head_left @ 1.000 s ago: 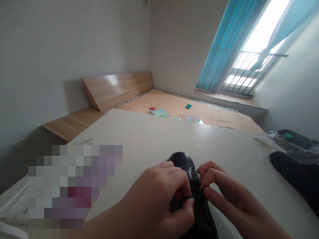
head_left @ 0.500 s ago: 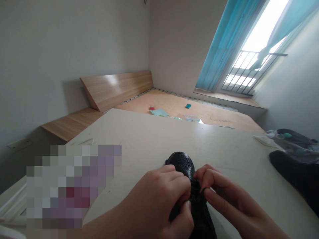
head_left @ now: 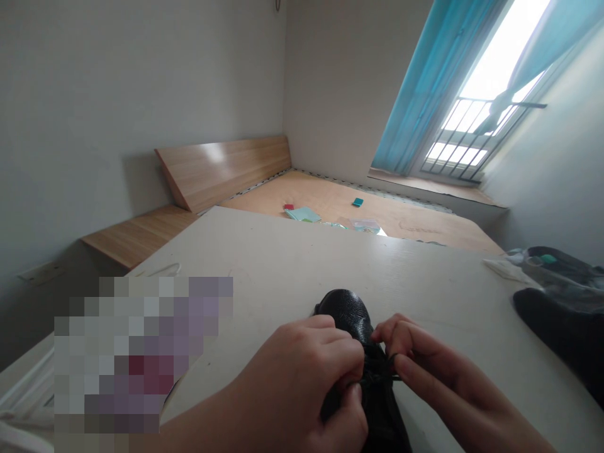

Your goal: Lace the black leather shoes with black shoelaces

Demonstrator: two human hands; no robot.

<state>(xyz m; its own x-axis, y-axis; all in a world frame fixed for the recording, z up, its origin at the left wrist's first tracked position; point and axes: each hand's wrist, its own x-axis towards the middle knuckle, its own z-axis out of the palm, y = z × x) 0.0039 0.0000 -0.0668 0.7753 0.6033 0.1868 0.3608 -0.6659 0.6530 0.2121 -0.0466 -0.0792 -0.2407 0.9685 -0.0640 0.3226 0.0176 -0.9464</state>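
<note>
Two hands, L (head_left: 302, 377) & R (head_left: 438, 371), pinch lace (head_left: 380, 377) on blk leather shoe (head_left: 346, 311); dark item (head_left: 557, 333), maybe shoe, by plastic bag (head_left: 552, 267).

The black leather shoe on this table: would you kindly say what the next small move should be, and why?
Probably pull the lace gently outward to snug it, because the left hand and right hand seem to pinch it close together above the black leather shoe.

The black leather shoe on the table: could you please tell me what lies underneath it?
The black leather shoe rests on the pale tabletop; the patch directly beneath the shoe is covered, so whatever lies there cannot be seen.
</note>
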